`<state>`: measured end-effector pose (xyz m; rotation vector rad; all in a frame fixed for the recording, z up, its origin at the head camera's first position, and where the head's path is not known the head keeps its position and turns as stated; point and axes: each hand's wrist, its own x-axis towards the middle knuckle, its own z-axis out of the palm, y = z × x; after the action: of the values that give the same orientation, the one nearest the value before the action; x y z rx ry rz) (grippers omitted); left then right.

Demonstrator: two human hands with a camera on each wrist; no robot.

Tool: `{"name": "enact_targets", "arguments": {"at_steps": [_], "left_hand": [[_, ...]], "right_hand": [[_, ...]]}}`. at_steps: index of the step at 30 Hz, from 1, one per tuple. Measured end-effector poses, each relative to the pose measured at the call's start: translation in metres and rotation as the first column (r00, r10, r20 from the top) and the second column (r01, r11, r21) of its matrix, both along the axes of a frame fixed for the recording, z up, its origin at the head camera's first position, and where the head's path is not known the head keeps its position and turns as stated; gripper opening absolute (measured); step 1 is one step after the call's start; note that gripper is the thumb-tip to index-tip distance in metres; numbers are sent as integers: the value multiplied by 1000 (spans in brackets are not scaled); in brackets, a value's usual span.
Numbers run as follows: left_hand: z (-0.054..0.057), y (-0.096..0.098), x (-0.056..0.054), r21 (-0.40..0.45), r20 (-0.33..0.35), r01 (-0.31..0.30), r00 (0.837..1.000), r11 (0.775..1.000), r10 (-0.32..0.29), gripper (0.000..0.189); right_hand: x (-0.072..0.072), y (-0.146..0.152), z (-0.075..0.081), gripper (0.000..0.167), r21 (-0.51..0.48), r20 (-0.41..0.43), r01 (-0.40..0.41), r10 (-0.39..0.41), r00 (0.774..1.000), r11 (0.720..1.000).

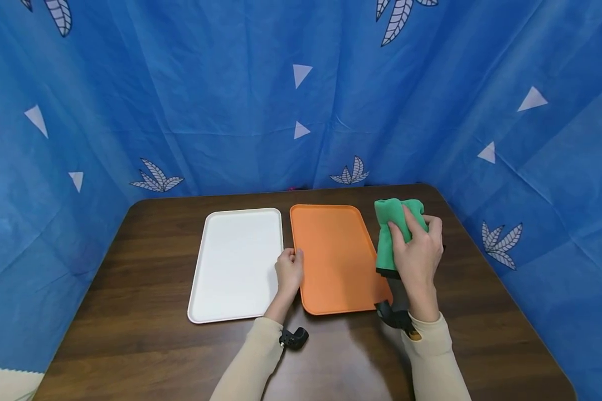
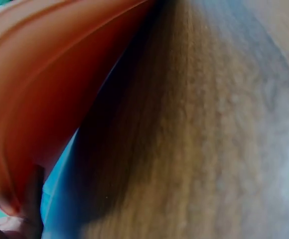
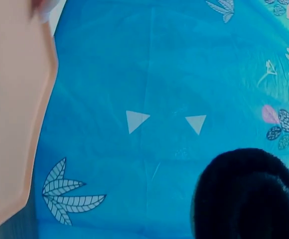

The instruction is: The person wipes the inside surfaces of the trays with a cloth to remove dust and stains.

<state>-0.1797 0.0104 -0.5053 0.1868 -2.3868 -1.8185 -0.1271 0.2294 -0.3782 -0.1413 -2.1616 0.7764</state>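
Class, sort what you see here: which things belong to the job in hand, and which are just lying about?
In the job:
green cloth, held by the right hand
orange tray, gripped at its left edge by the left hand

Probably just there:
white tray, beside the orange one, not held
blue curtain, behind the table

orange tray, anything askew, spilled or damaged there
No spill or damage shows on the orange tray, but it isn't lying flat: the left hand holds its left edge, and the left wrist view shows a gap between its underside and the table.
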Motion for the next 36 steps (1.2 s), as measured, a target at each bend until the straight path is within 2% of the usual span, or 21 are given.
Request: {"name": "enact_targets", "arguments": {"at_steps": [5, 9, 13, 15, 19, 21, 22, 23, 27, 30, 33, 36], "left_hand": [[2, 3, 6, -177, -3, 69, 997, 982, -71, 27], [5, 4, 10, -259, -4, 111, 993, 960, -116, 29], [10, 4, 14, -332, 16, 131, 991, 934, -133, 41], [13, 4, 16, -397, 9, 126, 991, 909, -133, 43], [21, 2, 21, -551, -34, 95, 990, 829, -136, 37], [27, 0, 23, -584, -50, 89, 988, 807, -145, 36], [30, -2, 24, -585, -55, 90, 987, 806, -151, 35], [32, -4, 24, -571, -62, 94, 986, 815, -157, 35], [44, -23, 23, -467, -59, 132, 982, 874, -180, 37], [51, -45, 24, -398, -58, 140, 982, 907, -177, 38], [57, -72, 26, -350, -99, 92, 986, 932, -134, 35], [59, -101, 27, -335, -142, -1, 989, 942, -50, 32]], "right_hand": [[-2, -6, 0, 44, -26, 9, -6, 6, 1000, 1000], [-4, -8, 0, 44, -37, 16, -10, 10, 1000, 999], [-4, -11, -1, 43, -50, 32, -7, 8, 999, 999], [-4, -12, -2, 43, -51, 39, -8, 10, 999, 999], [-4, -12, -2, 43, -48, 37, -11, 13, 999, 999], [-4, -12, -2, 43, -50, 35, -10, 12, 999, 999], [-4, -12, -2, 43, -50, 35, -9, 11, 999, 999], [-5, -12, -2, 43, -51, 36, -9, 11, 999, 999], [-5, -12, -1, 43, -53, 41, -11, 13, 999, 999], [-6, -13, -1, 43, -54, 42, -13, 15, 999, 998], [-7, -14, -1, 43, -55, 42, -18, 20, 999, 998], [-7, -13, 0, 43, -56, 41, -21, 24, 999, 998]]}}
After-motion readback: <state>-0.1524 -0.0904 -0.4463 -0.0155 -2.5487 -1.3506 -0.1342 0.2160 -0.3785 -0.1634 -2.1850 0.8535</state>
